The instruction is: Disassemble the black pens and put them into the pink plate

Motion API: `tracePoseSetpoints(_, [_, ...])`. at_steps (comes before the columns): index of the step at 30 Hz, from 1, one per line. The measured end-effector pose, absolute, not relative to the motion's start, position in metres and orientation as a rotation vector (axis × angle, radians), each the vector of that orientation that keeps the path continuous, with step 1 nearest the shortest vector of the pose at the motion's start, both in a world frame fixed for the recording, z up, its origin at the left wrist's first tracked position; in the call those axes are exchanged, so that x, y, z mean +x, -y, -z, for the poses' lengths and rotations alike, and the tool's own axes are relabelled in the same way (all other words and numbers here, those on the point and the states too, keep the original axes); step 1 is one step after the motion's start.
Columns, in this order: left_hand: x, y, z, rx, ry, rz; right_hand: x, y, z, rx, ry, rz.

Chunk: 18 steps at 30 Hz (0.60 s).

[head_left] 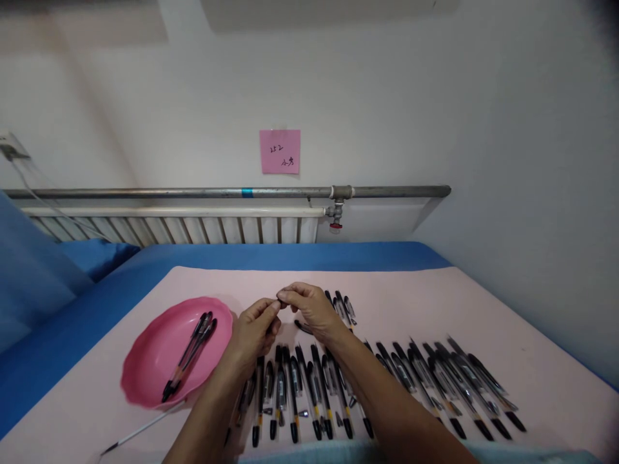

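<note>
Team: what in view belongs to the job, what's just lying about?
Likely job:
- left hand and right hand, meeting at a small dark piece
- laid-out pen parts
- pink bowl holding pens

Likely just around:
- pink sticky note
- radiator
- metal pipe
- valve

The small dark piece (pixel 280 300) pinched between the left hand (pixel 255 327) and the right hand (pixel 315 312) is mostly covered, and its shape cannot be made out. Part of the row of pens (pixel 315 386) is hidden by the right forearm (pixel 389 396), and their print is too small to be read. The wall socket (pixel 9 145) is cut off by the left edge.
</note>
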State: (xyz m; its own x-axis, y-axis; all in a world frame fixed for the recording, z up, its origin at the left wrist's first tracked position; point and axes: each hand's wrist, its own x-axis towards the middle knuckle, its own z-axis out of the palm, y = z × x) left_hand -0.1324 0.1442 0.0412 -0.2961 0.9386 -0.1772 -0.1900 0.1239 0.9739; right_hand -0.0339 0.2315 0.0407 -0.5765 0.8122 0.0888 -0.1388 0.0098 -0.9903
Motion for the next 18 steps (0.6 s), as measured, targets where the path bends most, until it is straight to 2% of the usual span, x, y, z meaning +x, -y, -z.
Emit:
tracePoseSetpoints(5, [-0.137, -0.147, -0.032, 0.993, -1.577, -1.398, -0.028, -0.238, -0.04, -0.874, 1.82, -1.449])
tracePoseSetpoints(9, [-0.142, -0.149, -0.031, 0.858, -1.597, -1.359, -0.016, -0.248, -0.032, -1.212, 2.425, -0.82])
tracePoseSetpoints(11, [-0.142, -0.149, -0.031, 0.835, -1.598, -1.348, -0.012, -0.249, -0.026, -1.316, 2.582, -0.611])
tracePoseSetpoints(18, [-0.138, -0.148, -0.03, 0.869, -1.601, -1.315, -0.014, -0.245, -0.026, -1.266, 2.594, -0.564])
